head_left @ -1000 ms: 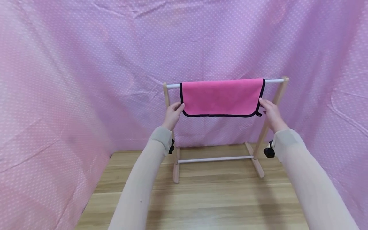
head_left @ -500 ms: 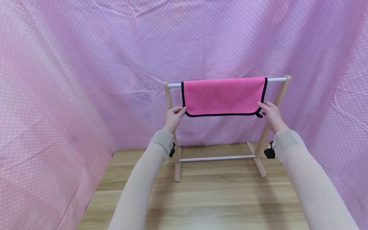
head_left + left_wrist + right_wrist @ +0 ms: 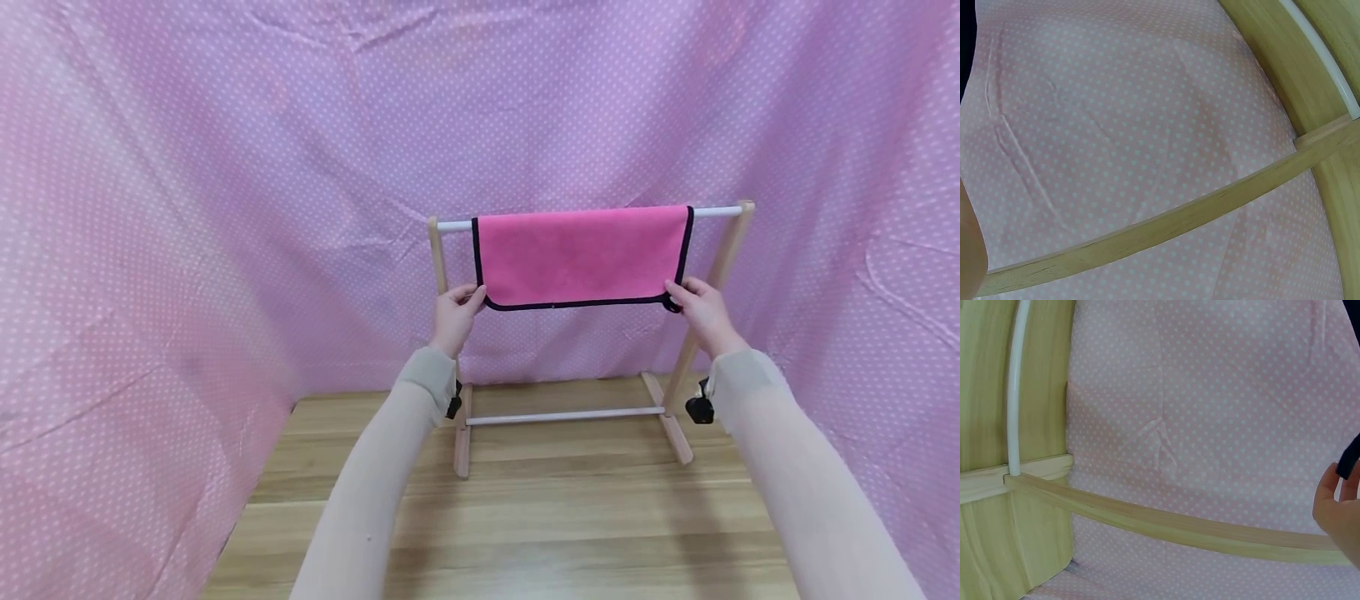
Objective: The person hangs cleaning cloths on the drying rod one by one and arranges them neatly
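Observation:
A pink cloth (image 3: 585, 258) with black edging hangs folded over the white top bar (image 3: 454, 226) of a wooden rack (image 3: 727, 250). My left hand (image 3: 455, 321) pinches its lower left corner between thumb and fingers. At the lower right corner, beside a small black loop (image 3: 672, 306), my right hand (image 3: 705, 315) pinches the edge. The right wrist view has the fingers of that hand (image 3: 1338, 506) at the black trim (image 3: 1349, 459). Only a sliver of the left hand (image 3: 971, 250) enters the left wrist view, its fingertips out of frame.
The rack's feet (image 3: 677, 439) stand on a wood-grain table (image 3: 555, 508), joined by a white lower bar (image 3: 562, 416). A pink dotted curtain (image 3: 337, 167) surrounds the table at the back and sides. Side posts (image 3: 1166, 228) rise close by each wrist.
My right hand has slid down the cloth's right edge to the lower corner. The left hand has moved slightly down the left edge. The cloth stays draped over the bar.

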A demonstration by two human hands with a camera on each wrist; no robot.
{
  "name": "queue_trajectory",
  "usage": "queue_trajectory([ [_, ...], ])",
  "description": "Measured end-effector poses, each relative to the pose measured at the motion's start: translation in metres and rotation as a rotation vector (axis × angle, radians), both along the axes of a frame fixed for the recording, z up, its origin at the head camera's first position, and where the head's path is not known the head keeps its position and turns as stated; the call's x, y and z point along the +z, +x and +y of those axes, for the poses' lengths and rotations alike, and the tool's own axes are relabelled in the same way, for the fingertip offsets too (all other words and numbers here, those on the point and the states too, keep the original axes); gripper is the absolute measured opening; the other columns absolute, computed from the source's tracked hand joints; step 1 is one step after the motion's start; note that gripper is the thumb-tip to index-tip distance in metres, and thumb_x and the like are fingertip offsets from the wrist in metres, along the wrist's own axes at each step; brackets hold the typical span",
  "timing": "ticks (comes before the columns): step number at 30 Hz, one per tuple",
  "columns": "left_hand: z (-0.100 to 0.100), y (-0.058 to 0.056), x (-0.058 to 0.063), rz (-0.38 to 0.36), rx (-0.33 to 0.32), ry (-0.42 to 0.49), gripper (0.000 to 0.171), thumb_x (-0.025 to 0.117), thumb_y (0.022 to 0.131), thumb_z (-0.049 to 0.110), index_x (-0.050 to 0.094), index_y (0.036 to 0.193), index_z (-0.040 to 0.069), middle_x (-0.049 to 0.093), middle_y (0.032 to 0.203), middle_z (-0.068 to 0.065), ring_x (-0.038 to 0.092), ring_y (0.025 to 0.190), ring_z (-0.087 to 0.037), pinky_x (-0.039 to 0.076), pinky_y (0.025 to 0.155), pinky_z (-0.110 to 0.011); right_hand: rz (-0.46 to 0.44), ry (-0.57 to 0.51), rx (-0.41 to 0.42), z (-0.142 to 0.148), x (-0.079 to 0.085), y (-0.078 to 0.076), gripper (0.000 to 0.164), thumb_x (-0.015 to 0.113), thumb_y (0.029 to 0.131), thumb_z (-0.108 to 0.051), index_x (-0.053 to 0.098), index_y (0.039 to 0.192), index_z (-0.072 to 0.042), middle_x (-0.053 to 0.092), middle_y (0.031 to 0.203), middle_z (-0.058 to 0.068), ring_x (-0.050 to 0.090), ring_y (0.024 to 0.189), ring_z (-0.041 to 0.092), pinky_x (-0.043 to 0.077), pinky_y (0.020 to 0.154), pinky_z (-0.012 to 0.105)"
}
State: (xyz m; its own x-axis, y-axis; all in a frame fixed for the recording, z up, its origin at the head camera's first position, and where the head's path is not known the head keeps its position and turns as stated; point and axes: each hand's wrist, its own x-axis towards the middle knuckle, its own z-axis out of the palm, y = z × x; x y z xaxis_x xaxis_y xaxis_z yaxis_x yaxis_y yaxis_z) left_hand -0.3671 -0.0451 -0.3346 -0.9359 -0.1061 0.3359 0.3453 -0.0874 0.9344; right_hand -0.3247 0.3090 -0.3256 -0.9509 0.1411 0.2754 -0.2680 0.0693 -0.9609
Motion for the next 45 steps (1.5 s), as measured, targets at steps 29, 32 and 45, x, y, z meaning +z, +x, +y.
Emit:
queue_trajectory([
  [29, -0.016, 0.018, -0.008, -0.005, -0.168, -0.070, 0.039, 0.057, 0.090, -0.006, 0.045, 0.126, -0.012, 0.057, 0.119, -0.032, 0.064, 0.087, -0.010, 0.055, 0.091, -0.029, 0.050, -0.213, -0.034, 0.007, -0.023, 0.017, 0.022, 0.062, 0.088, 0.001, 0.067, 0.081, -0.020, 0.065, 0.075, -0.015, 0.060, 0.071, -0.004, 0.052, 0.069, 0.006],
  [32, -0.014, 0.031, -0.017, 0.001, -0.215, -0.150, 0.038, 0.057, 0.090, -0.004, 0.045, 0.125, -0.013, 0.057, 0.119, -0.031, 0.065, 0.094, -0.018, 0.054, 0.092, -0.029, 0.027, -0.142, -0.032, 0.014, -0.033, 0.027, 0.021, 0.062, 0.089, -0.002, 0.066, 0.084, -0.022, 0.066, 0.076, -0.018, 0.060, 0.072, -0.006, 0.051, 0.069, 0.005],
  [45, -0.036, 0.103, -0.045, 0.216, -0.216, -0.419, 0.033, 0.060, 0.090, 0.001, 0.053, 0.121, -0.006, 0.061, 0.116, -0.024, 0.059, 0.106, -0.037, 0.050, 0.096, -0.047, 0.045, 0.354, -0.014, 0.016, -0.053, 0.080, 0.011, 0.058, 0.094, -0.015, 0.064, 0.099, -0.023, 0.059, 0.088, -0.029, 0.053, 0.083, -0.013, 0.043, 0.073, 0.002],
])
